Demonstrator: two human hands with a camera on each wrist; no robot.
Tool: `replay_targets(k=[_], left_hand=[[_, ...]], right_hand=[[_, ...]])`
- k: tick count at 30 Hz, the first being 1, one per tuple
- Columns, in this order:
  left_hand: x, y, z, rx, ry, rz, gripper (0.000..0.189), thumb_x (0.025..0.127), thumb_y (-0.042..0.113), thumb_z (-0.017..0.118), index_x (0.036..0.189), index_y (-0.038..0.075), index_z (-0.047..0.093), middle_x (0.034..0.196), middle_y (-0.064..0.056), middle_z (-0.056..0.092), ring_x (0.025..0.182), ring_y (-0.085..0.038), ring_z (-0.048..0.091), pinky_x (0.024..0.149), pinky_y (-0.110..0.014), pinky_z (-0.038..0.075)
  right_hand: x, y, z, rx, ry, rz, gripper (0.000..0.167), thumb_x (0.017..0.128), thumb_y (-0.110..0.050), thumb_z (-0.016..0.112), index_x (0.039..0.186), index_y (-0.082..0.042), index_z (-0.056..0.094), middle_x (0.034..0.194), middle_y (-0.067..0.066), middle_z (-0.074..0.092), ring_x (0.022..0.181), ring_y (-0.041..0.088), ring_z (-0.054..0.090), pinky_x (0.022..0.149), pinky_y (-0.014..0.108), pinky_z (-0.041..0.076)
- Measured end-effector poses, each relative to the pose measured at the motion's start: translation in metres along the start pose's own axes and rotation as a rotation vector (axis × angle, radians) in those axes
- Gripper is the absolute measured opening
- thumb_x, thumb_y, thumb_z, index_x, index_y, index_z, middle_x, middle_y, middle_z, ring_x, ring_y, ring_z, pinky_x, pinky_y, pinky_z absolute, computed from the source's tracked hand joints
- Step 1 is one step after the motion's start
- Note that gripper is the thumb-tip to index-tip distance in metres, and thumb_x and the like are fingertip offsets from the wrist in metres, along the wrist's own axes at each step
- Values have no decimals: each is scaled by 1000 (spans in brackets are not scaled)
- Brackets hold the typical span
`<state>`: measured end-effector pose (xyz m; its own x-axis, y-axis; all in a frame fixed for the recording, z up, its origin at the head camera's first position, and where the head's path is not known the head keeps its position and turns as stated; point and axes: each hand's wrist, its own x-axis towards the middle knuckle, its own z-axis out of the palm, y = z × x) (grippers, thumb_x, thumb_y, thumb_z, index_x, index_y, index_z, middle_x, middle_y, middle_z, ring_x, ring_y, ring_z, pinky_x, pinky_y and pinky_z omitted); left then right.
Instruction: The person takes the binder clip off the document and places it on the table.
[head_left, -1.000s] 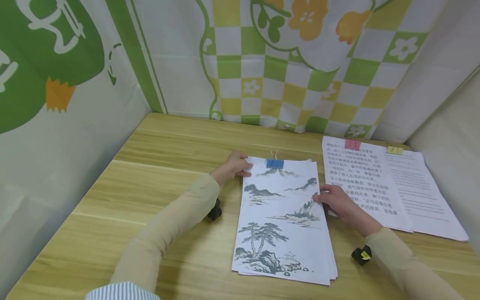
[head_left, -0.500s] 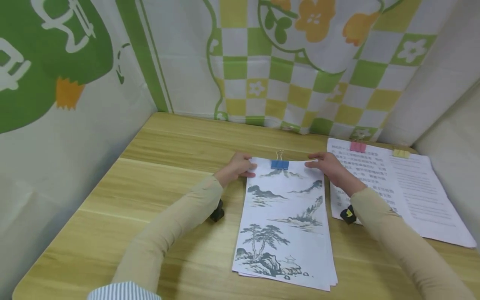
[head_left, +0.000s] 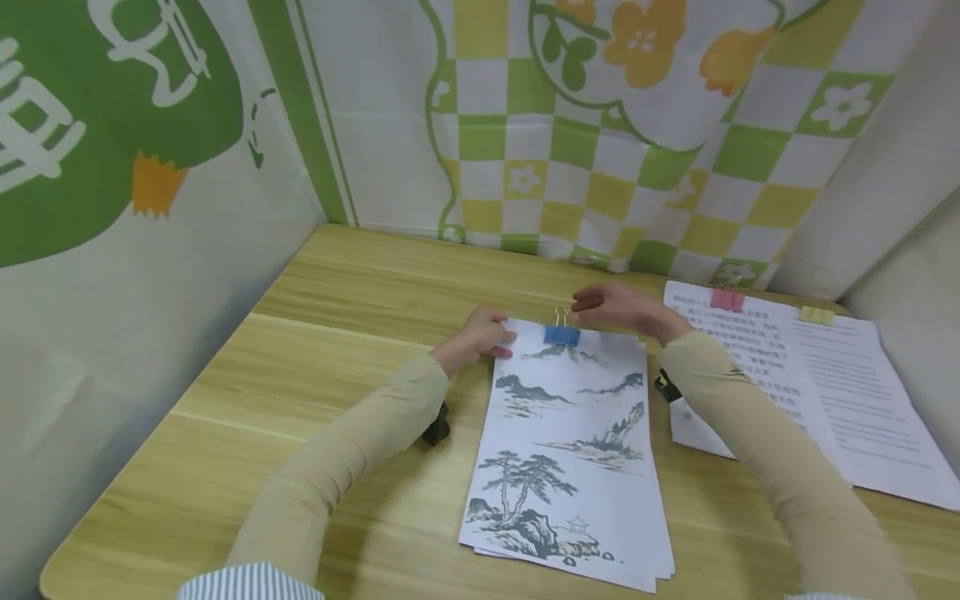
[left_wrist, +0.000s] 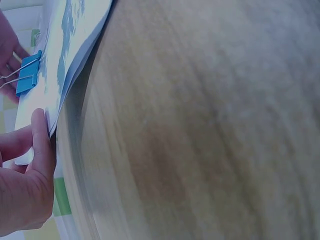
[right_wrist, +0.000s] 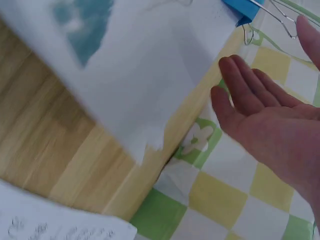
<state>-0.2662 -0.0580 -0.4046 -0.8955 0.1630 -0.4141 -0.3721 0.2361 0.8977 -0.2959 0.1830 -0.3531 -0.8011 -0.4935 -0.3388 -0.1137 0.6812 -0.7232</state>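
Note:
A stack of paper sheets (head_left: 600, 492) printed with ink landscapes lies on the table, its lower edges slightly fanned. On its top edge sits a blue binder clip (head_left: 562, 337) with both wire handles standing up. My left hand (head_left: 483, 333) pinches the stack's upper left corner between thumb and fingers; in the left wrist view that corner is raised off the wood. Just right of the clip, my right hand (head_left: 624, 307) hovers with fingers extended. The right wrist view shows the right thumb (right_wrist: 309, 40) close beside a wire handle; whether they touch, I cannot tell.
To the right lie text sheets (head_left: 757, 400) with a pink binder clip (head_left: 727, 299) and more sheets (head_left: 877, 400) with a yellow binder clip (head_left: 817, 315). A patterned curtain (head_left: 570, 167) hangs along the table's (head_left: 300, 350) back edge.
My right hand has gone from the stack's right edge up to its upper right corner, let go, and moved left beside the blue binder clip. The left hand has stayed at its corner.

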Motion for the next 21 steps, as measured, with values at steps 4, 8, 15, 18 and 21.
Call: replay_targets(k=[4,8,15,18,21], left_hand=[[-2,-1,1,3,-5,-6,55,89,-5,56,140,-7,37,143,-23,40,74,-18,65,66,-21,59],[-1,-2,2,1,2,-9,54,88,-6,57,139,-6,38,142,-24,41,67,-14,61,66,-21,59],[-5,-2,-1,35,5,3,54,89,-5,56,139,-8,37,148,-24,33,74,-17,64,70,-23,60],[-18,7,-1,53,3,-11,53,89,-6,55,139,-8,37,149,-23,33,71,-16,62,81,-31,59],[-16,4,-2,54,11,-11,53,89,-7,56,138,-8,38,147,-23,36,69,-17,63,79,-31,60]], right_hand=[[12,-1,7,60,20,-32,59,92,-23,60,139,6,38,136,22,52,126,36,49,110,47,39],[17,1,13,132,39,-58,55,92,-15,60,135,11,40,129,28,54,118,36,55,105,46,45],[23,0,19,147,97,-89,46,90,-8,61,126,15,46,119,32,57,97,20,62,98,43,50],[24,-1,18,128,160,-81,38,90,-8,61,118,14,52,109,27,62,88,14,59,91,38,53],[25,1,13,117,237,-67,31,90,-11,62,111,11,56,97,13,65,85,16,59,84,35,52]])
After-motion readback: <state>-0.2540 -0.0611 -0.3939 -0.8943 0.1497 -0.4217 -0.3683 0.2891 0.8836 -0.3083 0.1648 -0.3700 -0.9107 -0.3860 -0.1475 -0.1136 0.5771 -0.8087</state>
